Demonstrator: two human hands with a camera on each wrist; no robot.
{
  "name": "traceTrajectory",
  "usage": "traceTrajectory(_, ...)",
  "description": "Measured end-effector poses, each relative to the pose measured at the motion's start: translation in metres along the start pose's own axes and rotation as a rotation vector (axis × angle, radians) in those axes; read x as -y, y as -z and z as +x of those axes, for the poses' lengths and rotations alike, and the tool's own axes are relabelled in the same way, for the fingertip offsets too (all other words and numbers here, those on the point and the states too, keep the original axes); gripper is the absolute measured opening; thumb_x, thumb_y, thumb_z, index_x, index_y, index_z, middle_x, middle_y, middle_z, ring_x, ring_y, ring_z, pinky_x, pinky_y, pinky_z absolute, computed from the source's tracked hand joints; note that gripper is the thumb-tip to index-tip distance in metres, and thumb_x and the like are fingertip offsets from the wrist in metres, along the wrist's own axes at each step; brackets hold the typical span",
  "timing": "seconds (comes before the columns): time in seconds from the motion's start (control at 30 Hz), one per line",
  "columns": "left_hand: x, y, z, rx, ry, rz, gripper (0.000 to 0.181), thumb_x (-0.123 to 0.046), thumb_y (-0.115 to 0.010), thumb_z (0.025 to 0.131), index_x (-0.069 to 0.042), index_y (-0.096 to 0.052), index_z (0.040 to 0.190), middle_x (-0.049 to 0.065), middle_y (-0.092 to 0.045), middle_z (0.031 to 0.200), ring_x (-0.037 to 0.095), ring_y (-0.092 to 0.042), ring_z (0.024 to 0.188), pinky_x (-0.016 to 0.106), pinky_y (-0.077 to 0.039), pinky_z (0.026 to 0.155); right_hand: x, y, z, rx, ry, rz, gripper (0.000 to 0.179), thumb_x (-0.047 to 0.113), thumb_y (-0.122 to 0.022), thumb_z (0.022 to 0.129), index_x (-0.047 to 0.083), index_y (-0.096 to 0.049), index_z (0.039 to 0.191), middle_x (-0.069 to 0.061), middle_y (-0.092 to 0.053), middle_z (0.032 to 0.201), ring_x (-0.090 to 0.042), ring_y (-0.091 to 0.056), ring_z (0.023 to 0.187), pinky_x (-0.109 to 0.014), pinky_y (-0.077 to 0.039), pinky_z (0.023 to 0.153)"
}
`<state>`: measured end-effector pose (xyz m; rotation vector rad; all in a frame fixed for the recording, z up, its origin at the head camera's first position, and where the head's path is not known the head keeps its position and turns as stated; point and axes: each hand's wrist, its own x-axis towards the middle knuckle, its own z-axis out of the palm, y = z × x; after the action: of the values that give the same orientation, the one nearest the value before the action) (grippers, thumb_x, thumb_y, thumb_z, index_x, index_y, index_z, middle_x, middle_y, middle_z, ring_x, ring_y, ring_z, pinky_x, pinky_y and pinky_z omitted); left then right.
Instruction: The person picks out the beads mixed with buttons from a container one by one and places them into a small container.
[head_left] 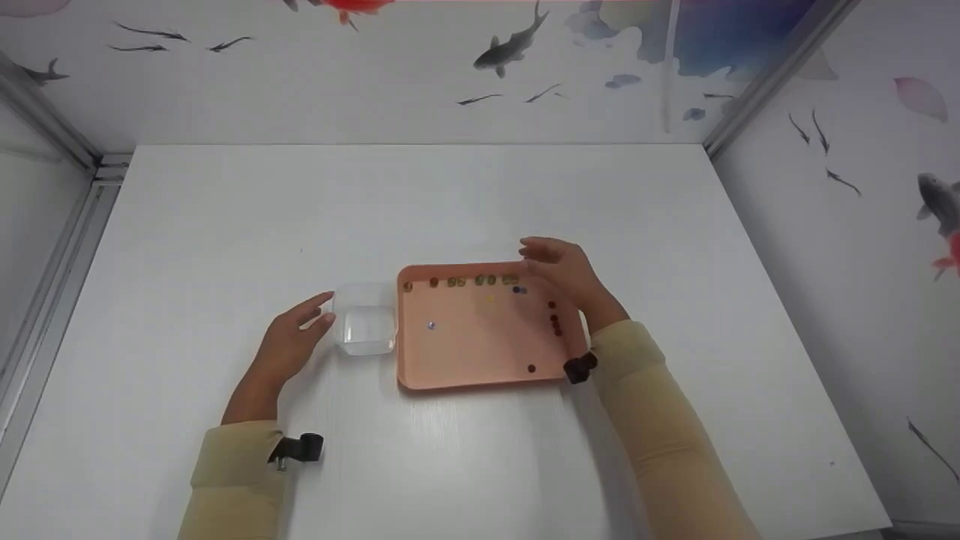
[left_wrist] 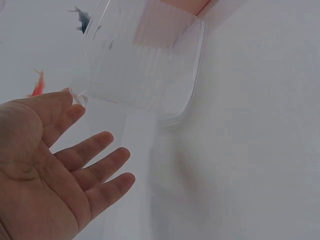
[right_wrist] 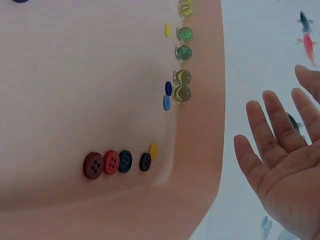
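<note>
My left hand (head_left: 291, 341) is beside a clear plastic container (head_left: 366, 349), its fingers spread and loosely bent. One fingertip meets the container's edge in the left wrist view; I cannot tell whether it touches. Against the container's right side stands a pink tray (head_left: 480, 381). Over the tray's far right corner hovers my right hand (head_left: 562, 271), holding nothing, its fingers apart in the right wrist view. Glass marbles, among them a green marble (right_wrist: 183, 53), line the tray's far side. Several buttons, including a dark red button (right_wrist: 93, 165) and a light blue button (right_wrist: 166, 103), lie inside.
Container and tray stand on a white table (head_left: 465, 457). A back wall (head_left: 360, 90) with painted fish rises behind it, and a side wall (head_left: 840, 247) bounds the right. Inside the tray, a pale button (head_left: 431, 325) lies left and a dark button (head_left: 532, 368) near the front.
</note>
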<state>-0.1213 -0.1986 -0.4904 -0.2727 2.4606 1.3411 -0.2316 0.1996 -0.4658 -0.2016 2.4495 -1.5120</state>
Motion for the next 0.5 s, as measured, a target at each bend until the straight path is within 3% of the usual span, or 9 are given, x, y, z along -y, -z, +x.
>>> traceTrajectory(0.2,0.0004,0.0006,0.0009,-0.008,0.0,0.018,0.059,-0.046,-0.045,0.1,-0.019,-0.033,0.152,0.018,-0.032,0.154,0.041,-0.026,0.142,0.06,-0.026,0.113,-0.0019,-0.0002,0.0045,0.064,-0.016,-0.058,0.046,0.022,-0.068,0.093,0.008,-0.056,0.135,-0.013,-0.058,0.134,-0.027,-0.053,0.125,-0.044,-0.043,0.106)
traceTrajectory(0.5,-0.0013,0.0004,0.0008,-0.004,0.004,0.003,0.054,-0.038,-0.046,0.102,-0.019,-0.035,0.151,0.016,-0.032,0.155,0.038,-0.028,0.142,0.059,-0.026,0.114,0.0013,-0.0033,0.0082,0.123,-0.088,-0.211,0.041,0.022,-0.066,0.093,0.012,-0.06,0.133,-0.01,-0.057,0.136,-0.026,-0.051,0.127,-0.043,-0.045,0.105)
